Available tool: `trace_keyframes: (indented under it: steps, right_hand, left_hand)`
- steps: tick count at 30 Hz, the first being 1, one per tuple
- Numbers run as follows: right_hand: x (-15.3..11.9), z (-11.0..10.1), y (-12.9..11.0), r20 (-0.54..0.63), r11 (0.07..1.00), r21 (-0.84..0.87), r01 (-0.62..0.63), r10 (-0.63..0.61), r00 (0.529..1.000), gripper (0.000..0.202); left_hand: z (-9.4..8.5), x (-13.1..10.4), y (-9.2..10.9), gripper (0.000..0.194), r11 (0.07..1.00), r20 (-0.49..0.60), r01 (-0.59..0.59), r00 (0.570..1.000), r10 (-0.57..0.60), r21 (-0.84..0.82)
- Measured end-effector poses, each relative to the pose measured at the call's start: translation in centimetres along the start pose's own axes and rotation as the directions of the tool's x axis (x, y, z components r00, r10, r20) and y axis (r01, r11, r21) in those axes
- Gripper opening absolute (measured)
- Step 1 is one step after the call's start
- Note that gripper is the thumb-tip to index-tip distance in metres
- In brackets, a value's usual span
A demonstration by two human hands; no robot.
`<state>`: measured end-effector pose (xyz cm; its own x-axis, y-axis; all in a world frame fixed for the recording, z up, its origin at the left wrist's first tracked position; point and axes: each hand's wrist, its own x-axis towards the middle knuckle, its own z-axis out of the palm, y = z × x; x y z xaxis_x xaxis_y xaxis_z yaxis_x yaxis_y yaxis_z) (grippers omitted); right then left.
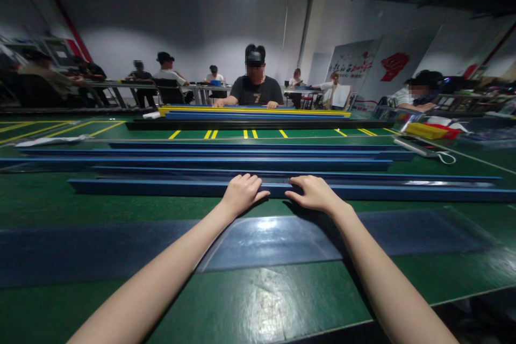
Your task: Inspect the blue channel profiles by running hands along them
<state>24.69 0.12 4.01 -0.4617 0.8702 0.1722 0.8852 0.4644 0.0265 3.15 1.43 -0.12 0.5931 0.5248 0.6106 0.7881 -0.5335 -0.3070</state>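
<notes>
A long blue rail [153,188] lies across the green table, its front wall facing me. My left hand [242,193] grips the rail near its middle, fingers over the upper edge and thumb stretched along the front. Just to the right, with a short gap between, my right hand [313,192] holds the same rail, its fingers curled over the edge and its thumb in front. Both fingertips reach into the channel behind the wall. Nearer me, a clear plastic sheet [270,239] lies flat below my forearms.
More blue rails [193,162] lie parallel behind the held one. Farther back are a black rail [306,124] and a yellow rail [242,112], where a person [258,88] sits. A white device [419,148] and a yellow item [426,130] lie at right.
</notes>
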Motion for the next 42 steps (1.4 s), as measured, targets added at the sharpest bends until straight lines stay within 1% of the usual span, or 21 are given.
trace_keyframes:
  steps: [9,16,42]
  right_hand:
    - [-0.01,0.08,0.01,-0.035,0.999,0.047,0.016,-0.014,0.999,0.033]
    - [0.11,0.17,0.02,-0.036,0.998,0.068,0.017,-0.014,0.999,0.034]
    - [0.06,0.11,-0.04,-0.042,0.999,0.049,0.011,-0.009,0.999,0.034]
  left_hand:
    - [0.07,-0.04,0.01,0.035,1.000,-0.007,0.007,1.000,-0.007,-0.006]
    - [0.13,-0.05,-0.02,0.037,1.000,0.001,0.004,1.000,-0.004,-0.016]
    - [0.02,-0.01,-0.02,0.037,0.999,0.023,0.022,0.999,-0.021,-0.031]
